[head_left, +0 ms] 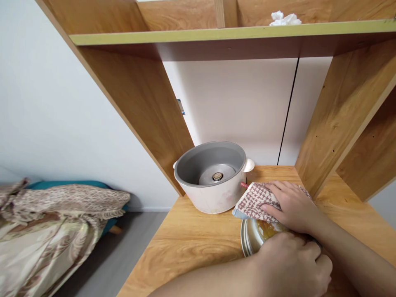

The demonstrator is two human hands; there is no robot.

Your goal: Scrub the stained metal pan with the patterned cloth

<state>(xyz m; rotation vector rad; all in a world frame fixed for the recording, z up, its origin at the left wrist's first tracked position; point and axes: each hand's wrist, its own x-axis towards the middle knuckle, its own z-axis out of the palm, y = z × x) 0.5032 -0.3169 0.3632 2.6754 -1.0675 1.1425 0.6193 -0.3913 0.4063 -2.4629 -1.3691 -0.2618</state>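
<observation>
Landmark: the cooker base (213,179), a grey-lined, white-walled round pot body standing open and upright on the wooden bench (192,239), against the left upright of the shelf unit.

Right hand (293,206): lies just right of the cooker base, palm down, fingers extended and close together, pressing flat on a patterned cloth (255,200). The cloth is red-and-white checked with a pale blue edge. Its left corner is just beside the cooker base wall; contact between them cannot be confirmed.

Metal bowl (250,237): sits on the bench in front of and slightly right of the cooker base, partly under the cloth and both hands. Only its left rim and part of the interior show; the interior carries yellowish residue.

Left hand (291,268): nearer the camera than the bowl, curled over the bowl's near rim, fingers bent. What the fingertips grip is hidden.

Surroundings: a crumpled white tissue (284,18) lies on the shelf above the cooker base. A bed with patterned bedding (52,222) stands well to the left of it, below bench level.
</observation>
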